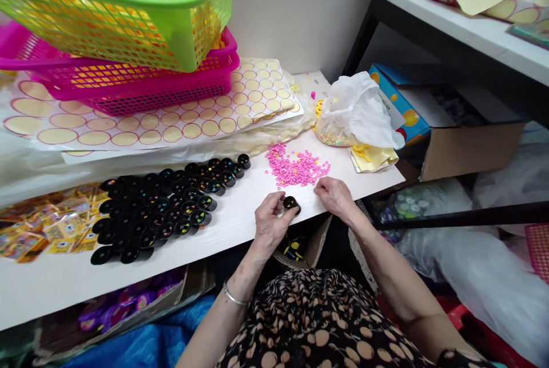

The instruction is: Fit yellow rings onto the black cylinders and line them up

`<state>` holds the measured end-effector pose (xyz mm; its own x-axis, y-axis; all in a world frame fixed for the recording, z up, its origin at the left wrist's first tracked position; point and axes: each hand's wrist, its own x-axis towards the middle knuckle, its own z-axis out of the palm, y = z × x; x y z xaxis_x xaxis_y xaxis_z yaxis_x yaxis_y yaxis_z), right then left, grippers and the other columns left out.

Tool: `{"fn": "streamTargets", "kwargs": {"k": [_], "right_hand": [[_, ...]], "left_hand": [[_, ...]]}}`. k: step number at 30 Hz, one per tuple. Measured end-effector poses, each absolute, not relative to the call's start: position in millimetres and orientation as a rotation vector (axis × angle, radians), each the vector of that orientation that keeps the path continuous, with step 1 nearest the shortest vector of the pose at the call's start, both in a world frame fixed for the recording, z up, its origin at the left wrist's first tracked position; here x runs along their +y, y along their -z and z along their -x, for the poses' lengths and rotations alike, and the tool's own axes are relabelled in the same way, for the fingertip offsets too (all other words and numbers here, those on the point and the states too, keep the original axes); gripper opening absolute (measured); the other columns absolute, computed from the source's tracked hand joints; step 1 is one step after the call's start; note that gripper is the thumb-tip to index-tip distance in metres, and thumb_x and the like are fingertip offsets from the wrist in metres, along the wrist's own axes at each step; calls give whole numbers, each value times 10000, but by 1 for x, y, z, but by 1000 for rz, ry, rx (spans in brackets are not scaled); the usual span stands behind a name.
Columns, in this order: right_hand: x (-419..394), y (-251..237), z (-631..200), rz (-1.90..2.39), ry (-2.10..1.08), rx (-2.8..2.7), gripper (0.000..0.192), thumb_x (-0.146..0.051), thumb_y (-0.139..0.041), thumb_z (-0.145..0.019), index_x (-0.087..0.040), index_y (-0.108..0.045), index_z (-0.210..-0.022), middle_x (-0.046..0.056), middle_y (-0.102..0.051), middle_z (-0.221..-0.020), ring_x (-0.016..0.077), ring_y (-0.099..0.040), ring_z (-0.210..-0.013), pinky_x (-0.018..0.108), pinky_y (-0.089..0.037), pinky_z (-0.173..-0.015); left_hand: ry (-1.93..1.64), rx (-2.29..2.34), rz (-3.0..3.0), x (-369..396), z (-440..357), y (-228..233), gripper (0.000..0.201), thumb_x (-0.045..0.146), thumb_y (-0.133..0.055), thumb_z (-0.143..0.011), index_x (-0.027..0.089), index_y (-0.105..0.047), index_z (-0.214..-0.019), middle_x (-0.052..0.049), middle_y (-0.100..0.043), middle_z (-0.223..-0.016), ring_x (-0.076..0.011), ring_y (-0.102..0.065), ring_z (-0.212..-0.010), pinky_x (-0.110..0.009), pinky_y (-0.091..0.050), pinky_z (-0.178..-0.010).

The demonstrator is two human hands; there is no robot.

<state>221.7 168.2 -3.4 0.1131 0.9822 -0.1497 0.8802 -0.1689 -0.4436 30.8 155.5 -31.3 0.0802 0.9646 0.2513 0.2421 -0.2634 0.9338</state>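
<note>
Left hand (270, 220) gripping black cap (291, 204), opening upward

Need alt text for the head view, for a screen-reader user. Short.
A person's left hand holds a small black round cap at the edge of a white table while the right hand rests beside a pile of pink beads. Rows of black caps lie to the left, below stacked mesh baskets.

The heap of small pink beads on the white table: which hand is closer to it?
Right. The right hand rests just below the heap of small pink beads; the left hand sits lower, holding a small black round cap.
</note>
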Motion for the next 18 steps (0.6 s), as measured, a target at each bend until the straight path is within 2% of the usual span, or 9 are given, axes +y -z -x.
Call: {"fn": "streamTargets", "kwargs": {"k": [8, 14, 18], "right_hand": [[149, 15, -219, 1919, -424, -1915, 129, -174, -442, -806, -185, -569, -783, 43, -549, -804, 160, -517, -752, 253, -357, -664], [141, 0, -204, 1474, -589, -1804, 105, -192, -444, -841, -192, -537, -791, 18, -493, -748, 142, -496, -712, 251, -389, -667], [139, -10, -193, 1398, -596, -1954, 132, -183, -429, -858, -194, -549, -805, 23, -501, -751, 141, -496, -713, 252, -391, -661]], "left_hand": [[-1218, 1107, -1851, 156, -41, 31, 356, 146, -633, -649, 163, -579, -1000, -48, -593, -891, -124, -539, -720, -262, -464, -649], [-1147, 1112, -1807, 159, -45, 34, 277, 199, -675, -646, 163, -605, -912, -37, -580, -844, -131, -541, -714, -253, -463, -633], [-1093, 1117, -1804, 158, -44, 34, 217, 173, -660, -659, 168, -619, -872, -31, -605, -826, -139, -554, -740, -257, -460, -667]]}}
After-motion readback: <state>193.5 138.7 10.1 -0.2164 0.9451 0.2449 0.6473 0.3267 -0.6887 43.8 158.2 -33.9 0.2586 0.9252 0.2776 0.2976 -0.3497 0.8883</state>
